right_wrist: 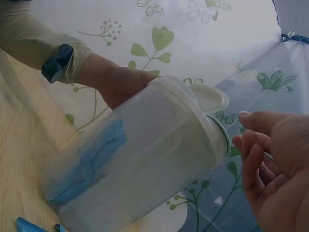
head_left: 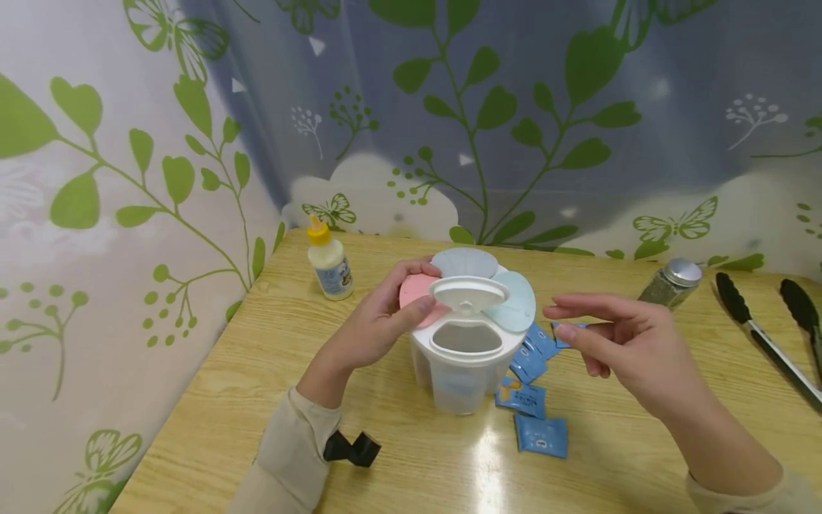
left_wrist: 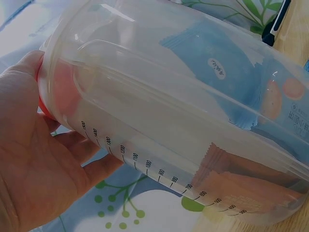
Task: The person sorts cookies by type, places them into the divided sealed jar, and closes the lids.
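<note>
A clear divided storage container (head_left: 461,389) with pink, grey and pale green lids stands on the table; its front white flap (head_left: 469,289) is raised, baring an opening. My left hand (head_left: 375,321) grips the container's rim from the left, thumb over the pink lid (head_left: 417,289). Through the wall, the left wrist view shows a blue packet (left_wrist: 217,72) and an orange-brown packet (left_wrist: 246,186) inside. To the right of the container, apart from it, my right hand (head_left: 632,350) hovers with fingers loosely bent and nothing visible in them. Several small blue packets (head_left: 541,435) lie beside the container.
A small bottle with a yellow cap (head_left: 330,260) stands at the back left. At the right are a glass jar with a metal lid (head_left: 671,282) and black-tipped tongs (head_left: 764,339). Printed curtains (head_left: 514,164) hang behind the table (head_left: 257,371).
</note>
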Demonstrator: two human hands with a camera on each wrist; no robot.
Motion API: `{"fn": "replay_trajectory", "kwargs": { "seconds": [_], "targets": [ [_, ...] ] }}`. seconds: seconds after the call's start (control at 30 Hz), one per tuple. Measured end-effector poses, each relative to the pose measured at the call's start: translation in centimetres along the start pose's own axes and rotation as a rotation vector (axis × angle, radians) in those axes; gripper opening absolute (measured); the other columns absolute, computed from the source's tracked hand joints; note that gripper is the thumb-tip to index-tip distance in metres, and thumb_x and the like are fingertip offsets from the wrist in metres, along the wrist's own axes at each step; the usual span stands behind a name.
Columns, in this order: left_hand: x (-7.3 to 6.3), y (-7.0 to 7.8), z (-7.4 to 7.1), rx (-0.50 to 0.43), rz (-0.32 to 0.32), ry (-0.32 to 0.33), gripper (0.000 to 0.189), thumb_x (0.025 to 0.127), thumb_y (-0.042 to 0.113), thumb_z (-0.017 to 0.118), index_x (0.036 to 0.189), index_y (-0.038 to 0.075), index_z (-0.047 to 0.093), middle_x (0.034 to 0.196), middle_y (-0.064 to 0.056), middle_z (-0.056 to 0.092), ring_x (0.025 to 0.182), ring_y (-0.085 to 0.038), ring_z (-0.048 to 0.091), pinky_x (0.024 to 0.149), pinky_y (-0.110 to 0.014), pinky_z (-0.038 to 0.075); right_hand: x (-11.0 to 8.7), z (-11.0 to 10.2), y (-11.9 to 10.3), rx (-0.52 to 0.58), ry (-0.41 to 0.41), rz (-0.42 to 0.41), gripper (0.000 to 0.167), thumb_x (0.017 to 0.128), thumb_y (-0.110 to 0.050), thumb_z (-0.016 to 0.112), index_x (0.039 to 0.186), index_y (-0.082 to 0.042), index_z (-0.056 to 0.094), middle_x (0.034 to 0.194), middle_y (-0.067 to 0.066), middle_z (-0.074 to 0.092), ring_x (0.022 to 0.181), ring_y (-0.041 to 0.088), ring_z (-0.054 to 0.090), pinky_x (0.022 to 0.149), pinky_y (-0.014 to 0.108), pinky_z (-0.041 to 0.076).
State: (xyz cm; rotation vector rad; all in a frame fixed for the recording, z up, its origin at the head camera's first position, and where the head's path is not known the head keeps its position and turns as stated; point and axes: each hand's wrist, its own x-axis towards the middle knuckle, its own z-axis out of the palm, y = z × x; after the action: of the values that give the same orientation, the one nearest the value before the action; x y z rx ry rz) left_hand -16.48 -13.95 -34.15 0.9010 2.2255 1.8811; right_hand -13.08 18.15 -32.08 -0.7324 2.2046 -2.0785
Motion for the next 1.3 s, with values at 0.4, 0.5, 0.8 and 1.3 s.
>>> {"fn": "replay_trajectory", "kwargs": {
  "seconds": [0.4, 0.5, 0.8, 1.3],
  "targets": [
    [0.0, -0.2, 0.1, 0.001, 0.012, 0.0, 0.034, 0.103, 0.02, 0.049, 0.134, 0.007, 0.044, 0.141, -0.009, 0.048, 0.124, -0.018, 0.051, 0.102, -0.029, 0.047, -1.9, -1.6, 3.1, -0.119, -0.079, 0.128, 0.037, 0.091, 0.006, 0.065, 0.127, -0.001, 0.064, 0.117, -0.006, 0.074, 0.051, 0.017, 0.047, 0.047, 0.033, 0.042],
    [0.1, -0.2, 0.1, -0.001, 0.012, -0.001, 0.034, 0.103, 0.02, 0.049, 0.134, 0.007, 0.044, 0.142, -0.009, 0.047, 0.125, -0.018, 0.051, 0.102, -0.028, 0.046, -2.3, -1.9, 4.1, -0.116, -0.133, 0.127, 0.039, 0.092, 0.007, 0.064, 0.129, -0.003, 0.063, 0.12, -0.008, 0.072, 0.049, 0.021, 0.043, 0.046, 0.034, 0.04],
    [0.0, -0.2, 0.0, 0.001, 0.009, -0.004, 0.034, 0.103, 0.022, 0.049, 0.134, 0.008, 0.043, 0.144, -0.009, 0.046, 0.124, -0.018, 0.052, 0.101, -0.028, 0.047, -3.4, -2.6, 7.7, -0.011, -0.337, 0.09, 0.041, 0.09, 0.012, 0.062, 0.13, 0.005, 0.058, 0.125, -0.003, 0.068, 0.05, 0.023, 0.033, 0.041, 0.034, 0.032],
    [0.0, -0.1, 0.0, -0.01, 0.009, -0.005, 0.035, 0.103, 0.02, 0.049, 0.134, 0.007, 0.043, 0.143, -0.01, 0.046, 0.122, -0.018, 0.053, 0.099, -0.028, 0.048, -5.3, -2.2, 11.9, 0.0, -0.476, 0.147, 0.046, 0.085, 0.006, 0.072, 0.13, -0.001, 0.061, 0.066, 0.015, 0.053, 0.05, 0.008, 0.041, 0.042, 0.024, 0.039]
  ]
}}
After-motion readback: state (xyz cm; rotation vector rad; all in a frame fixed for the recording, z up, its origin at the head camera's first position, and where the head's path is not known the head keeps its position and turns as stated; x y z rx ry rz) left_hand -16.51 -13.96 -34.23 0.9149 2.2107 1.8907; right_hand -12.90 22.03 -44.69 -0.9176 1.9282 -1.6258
